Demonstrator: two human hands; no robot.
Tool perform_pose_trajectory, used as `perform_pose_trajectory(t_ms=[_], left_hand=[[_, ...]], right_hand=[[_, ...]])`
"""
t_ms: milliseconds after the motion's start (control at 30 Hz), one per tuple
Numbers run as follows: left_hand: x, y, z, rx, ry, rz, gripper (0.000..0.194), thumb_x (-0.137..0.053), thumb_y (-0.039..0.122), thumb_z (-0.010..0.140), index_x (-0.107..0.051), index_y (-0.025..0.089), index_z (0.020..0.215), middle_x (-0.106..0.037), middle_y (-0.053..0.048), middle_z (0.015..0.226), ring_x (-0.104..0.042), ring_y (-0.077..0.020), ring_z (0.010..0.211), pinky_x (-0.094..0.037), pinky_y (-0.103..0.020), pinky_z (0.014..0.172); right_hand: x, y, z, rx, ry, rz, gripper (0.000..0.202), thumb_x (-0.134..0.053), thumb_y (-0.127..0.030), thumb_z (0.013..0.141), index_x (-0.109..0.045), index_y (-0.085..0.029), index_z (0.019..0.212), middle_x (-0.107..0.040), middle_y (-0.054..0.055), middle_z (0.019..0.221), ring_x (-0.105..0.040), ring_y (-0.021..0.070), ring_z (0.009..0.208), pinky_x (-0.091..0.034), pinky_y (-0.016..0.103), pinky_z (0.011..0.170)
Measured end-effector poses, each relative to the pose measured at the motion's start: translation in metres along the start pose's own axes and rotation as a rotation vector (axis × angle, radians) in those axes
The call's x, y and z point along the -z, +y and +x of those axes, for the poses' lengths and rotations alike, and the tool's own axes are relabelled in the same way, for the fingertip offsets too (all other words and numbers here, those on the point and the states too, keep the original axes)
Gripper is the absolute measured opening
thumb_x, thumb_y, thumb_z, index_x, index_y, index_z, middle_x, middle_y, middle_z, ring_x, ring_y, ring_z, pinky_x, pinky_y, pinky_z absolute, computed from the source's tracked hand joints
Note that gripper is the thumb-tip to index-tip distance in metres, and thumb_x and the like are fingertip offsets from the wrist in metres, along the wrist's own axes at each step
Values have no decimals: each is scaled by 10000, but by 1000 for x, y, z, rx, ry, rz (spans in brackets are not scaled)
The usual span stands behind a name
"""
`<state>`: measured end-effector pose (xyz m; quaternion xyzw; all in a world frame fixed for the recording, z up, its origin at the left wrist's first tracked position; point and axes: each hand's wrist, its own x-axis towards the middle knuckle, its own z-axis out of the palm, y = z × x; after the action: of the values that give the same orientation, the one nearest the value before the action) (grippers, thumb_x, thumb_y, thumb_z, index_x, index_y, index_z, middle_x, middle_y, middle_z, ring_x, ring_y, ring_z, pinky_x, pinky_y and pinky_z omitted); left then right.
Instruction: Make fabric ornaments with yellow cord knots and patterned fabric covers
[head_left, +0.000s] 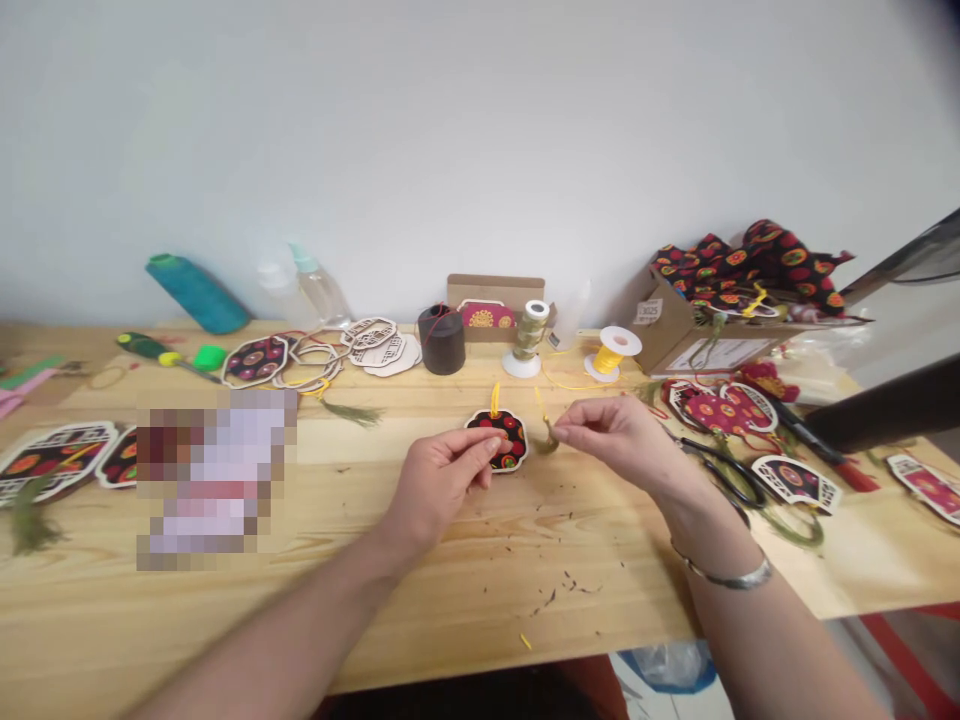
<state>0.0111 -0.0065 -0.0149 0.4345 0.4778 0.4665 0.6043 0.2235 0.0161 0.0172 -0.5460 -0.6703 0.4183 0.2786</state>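
Pinched between the thumb and fingers of my left hand [450,475] is a small scalloped ornament [511,428], with black fabric patterned in red and orange inside a pale wooden rim. A yellow loop [495,398] stands up from its top edge. My right hand [611,435] is closed on an olive-green tassel [550,438], whose thin yellow cord [538,402] sticks up above the fingertips. The tassel is apart from the ornament, to its right. My fingers partly cover both pieces.
Along the wall stand a teal thread cone [199,292], a black spool [442,340], a yellow cord spool [611,355] and bottles. A cardboard box [675,325] holds patterned fabric. Black-handled scissors [724,470] and ornaments lie right. A dark pole [877,400] juts in.
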Motion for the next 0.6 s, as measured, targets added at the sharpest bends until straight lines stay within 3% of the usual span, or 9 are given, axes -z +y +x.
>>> perform_pose_trajectory(t_ms=[167,367,467,600], left_hand=[[-1,0,0,83,-73,-161,222,-759,331,678,-768,152,810,-563,-4,481,-439,-85,462,-300,-224,449],[-3,1,-1,97,-82,-246,181,-793,299,637,-760,150,735,-565,1,523,-425,-59,474,-284,-204,454],[-2,1,-2,82,-105,-226,141,-768,283,671,-749,149,711,-575,-3,530,-413,-55,471,-278,-204,452],[-2,2,-5,102,-218,-156,123,-722,277,723,-737,154,726,-694,-67,700,-438,-52,469,-304,-215,458]], right_hand=[[-28,-16,-7,-40,-177,313,272,-696,-405,697,-658,-146,622,-522,-24,534,-374,71,513,-295,234,489],[-40,-14,-5,-41,-196,316,302,-703,-411,694,-634,-136,591,-504,-33,517,-358,63,498,-284,224,475],[-37,-16,-6,0,-119,262,304,-683,-423,724,-670,-141,612,-557,-14,543,-416,76,514,-329,229,493],[-33,-17,-5,42,38,324,194,-695,-351,732,-723,-160,708,-669,27,687,-565,119,650,-446,264,641]])
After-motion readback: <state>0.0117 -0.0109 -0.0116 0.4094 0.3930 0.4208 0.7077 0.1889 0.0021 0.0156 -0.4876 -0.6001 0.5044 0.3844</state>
